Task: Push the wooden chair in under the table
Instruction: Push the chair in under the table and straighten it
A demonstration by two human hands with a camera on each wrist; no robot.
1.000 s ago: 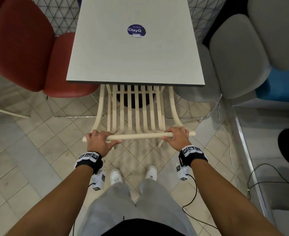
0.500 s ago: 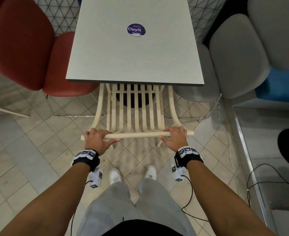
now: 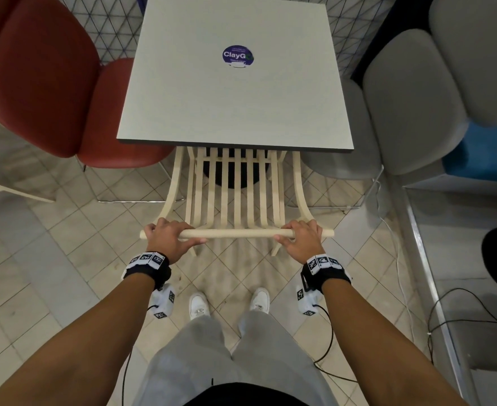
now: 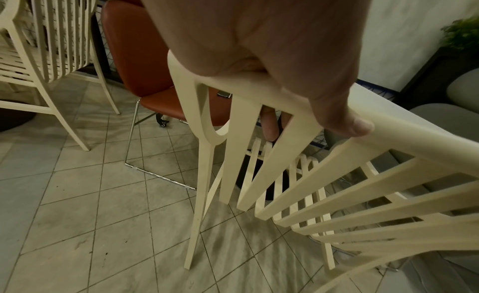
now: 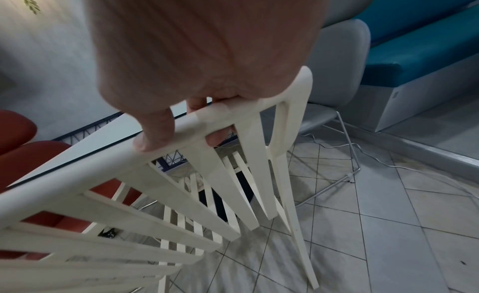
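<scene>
A cream slatted wooden chair [image 3: 237,200] stands in front of me, its seat hidden under the grey square table [image 3: 235,92]. Only its backrest slats and top rail [image 3: 237,233] show. My left hand [image 3: 166,240] grips the rail near its left end, fingers curled over, thumb below. My right hand [image 3: 300,240] grips the rail near its right end the same way. In the left wrist view my left hand [image 4: 259,57] wraps the chair rail [image 4: 404,129]. In the right wrist view my right hand [image 5: 197,72] wraps the rail [image 5: 103,162].
A red padded chair [image 3: 45,83] stands left of the table, a grey one [image 3: 411,98] on the right beside a blue bench [image 3: 484,153]. Cables [image 3: 393,244] trail over the tiled floor at right. Another cream chair [image 4: 44,51] stands at far left. My white shoes [image 3: 199,304] are behind the chair.
The chair's top rail and both hands have moved forward toward the table. Less of the backrest slats shows below the table edge.
</scene>
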